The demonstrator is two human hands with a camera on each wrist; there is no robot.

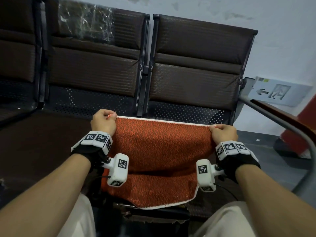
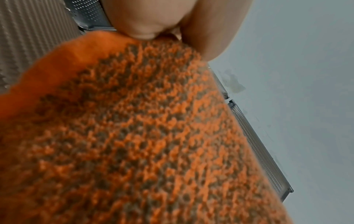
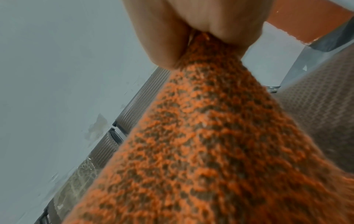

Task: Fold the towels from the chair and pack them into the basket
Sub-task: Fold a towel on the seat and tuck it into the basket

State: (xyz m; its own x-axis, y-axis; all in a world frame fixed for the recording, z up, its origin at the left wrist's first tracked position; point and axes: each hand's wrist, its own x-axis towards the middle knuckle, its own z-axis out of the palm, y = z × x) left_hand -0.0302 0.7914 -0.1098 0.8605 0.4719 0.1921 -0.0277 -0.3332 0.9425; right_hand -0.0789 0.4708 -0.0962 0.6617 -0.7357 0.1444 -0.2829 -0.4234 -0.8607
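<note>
An orange towel [image 1: 159,151] speckled with dark flecks and edged in white is stretched between my two hands above the chair seat. My left hand [image 1: 104,119] pinches its far left corner; my right hand [image 1: 222,132] pinches the far right corner. The far hem runs taut between them, and the near part sags and lies over the seat's front edge between my knees. In the left wrist view the towel [image 2: 143,144] fills the picture under my left hand [image 2: 168,28]. The right wrist view shows the towel [image 3: 206,144] bunched in my right hand [image 3: 195,28]. No basket is in view.
A row of dark brown padded chairs [image 1: 196,69] with perforated metal stands against a pale wall. Clear plastic wrap [image 1: 85,21] clings to the middle backrest. A grey armrest [image 1: 280,124] curves at the right, with an exit sign [image 1: 277,91] low on the wall behind it.
</note>
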